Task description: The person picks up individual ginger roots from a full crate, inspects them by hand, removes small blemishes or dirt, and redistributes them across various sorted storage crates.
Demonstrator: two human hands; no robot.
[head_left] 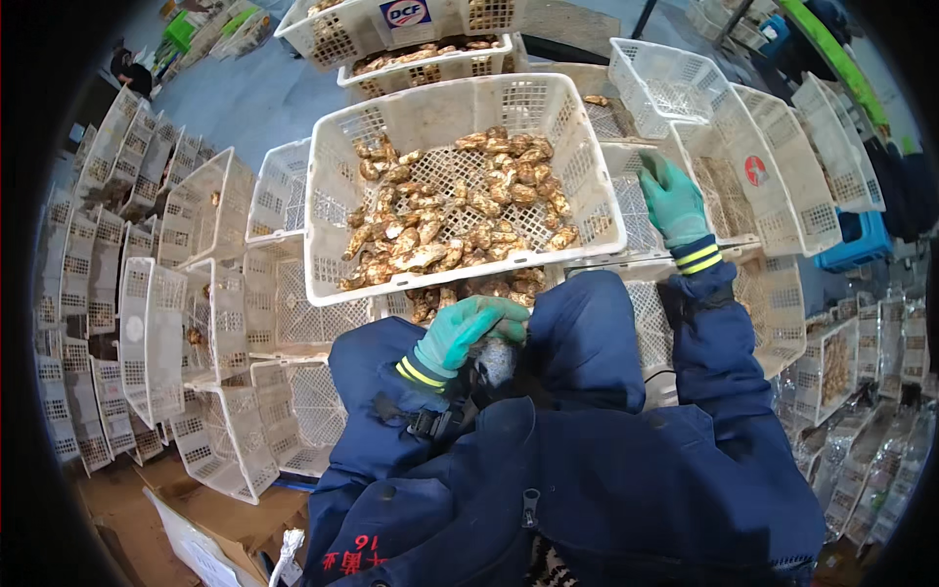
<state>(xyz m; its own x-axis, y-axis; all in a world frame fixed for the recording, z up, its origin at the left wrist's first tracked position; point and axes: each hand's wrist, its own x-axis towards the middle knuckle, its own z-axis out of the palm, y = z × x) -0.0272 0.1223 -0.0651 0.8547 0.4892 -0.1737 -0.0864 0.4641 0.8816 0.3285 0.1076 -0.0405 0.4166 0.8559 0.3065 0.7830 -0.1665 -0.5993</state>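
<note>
A white plastic crate (328,127) in front of me holds many brown-and-white mushrooms (421,230), with bare mesh showing between the groups. My left hand (468,336), in a green glove, is close to my lap just below the crate's near rim. Its fingers are curled, and what they hold, if anything, is hidden. Beside them is a grey speckled thing (497,362) that I cannot identify. To the right of the crate, my green-gloved right hand (673,203) reaches over another white crate (631,201). Its fingers are apart and nothing shows in them.
More mushrooms (504,286) lie in a crate beneath the near rim. Stacked crates (430,64) with mushrooms stand beyond. White crates (293,303) crowd the left, and others (773,157) the right. Cardboard (215,509) lies at lower left; a blue bin (856,242) stands far right.
</note>
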